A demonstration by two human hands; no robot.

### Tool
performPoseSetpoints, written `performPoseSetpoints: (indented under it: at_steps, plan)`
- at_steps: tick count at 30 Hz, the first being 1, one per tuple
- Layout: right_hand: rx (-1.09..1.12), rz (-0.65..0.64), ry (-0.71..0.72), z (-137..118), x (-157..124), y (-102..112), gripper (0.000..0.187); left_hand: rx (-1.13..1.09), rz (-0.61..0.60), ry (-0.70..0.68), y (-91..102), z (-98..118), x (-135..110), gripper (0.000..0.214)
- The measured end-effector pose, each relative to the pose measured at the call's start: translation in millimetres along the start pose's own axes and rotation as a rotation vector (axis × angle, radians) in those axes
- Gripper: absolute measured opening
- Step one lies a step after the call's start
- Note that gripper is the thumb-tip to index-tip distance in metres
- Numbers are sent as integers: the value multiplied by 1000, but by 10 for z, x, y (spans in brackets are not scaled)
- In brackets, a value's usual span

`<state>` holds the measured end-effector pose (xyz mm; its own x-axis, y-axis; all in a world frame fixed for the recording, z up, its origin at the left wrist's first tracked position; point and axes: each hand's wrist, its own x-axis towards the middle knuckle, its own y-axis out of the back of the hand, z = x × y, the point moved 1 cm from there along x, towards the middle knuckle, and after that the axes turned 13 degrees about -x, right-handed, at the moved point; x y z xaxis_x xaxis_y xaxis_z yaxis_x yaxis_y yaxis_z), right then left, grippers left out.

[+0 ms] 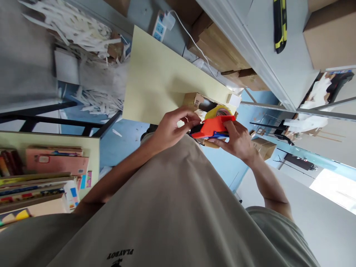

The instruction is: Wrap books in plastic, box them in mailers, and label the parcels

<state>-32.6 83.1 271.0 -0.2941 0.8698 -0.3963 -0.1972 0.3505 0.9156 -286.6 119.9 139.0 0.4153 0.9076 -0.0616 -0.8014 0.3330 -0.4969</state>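
A red tape dispenser with a blue part and a black front end is gripped in my right hand, held over the front edge of the table. A yellow-rimmed roll of tape shows on its far side. My left hand is closed in a pinch, thumb and forefinger at the dispenser's black end; whatever lies between the fingertips is too small to make out. Just beyond both hands, an open cardboard box with dark contents rests on the pale yellow tabletop, partly hidden by the dispenser.
A power strip with a white plug lies behind the table. On the grey shelf at upper right is a yellow-and-black utility knife. Books fill a stand at lower left. White paper strips are heaped at upper left.
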Motion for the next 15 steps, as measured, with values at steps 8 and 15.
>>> performPoseSetpoints:
  at_steps: [8, 15]
  plan:
    - [-130, 258, 127, -12, -196, 80, 61, 268, 51, -483, -114, 311, -219, 18]
    - [-207, 371, 151, 25, -414, 144, 57, 257, 56, -538, -203, 262, -364, 13]
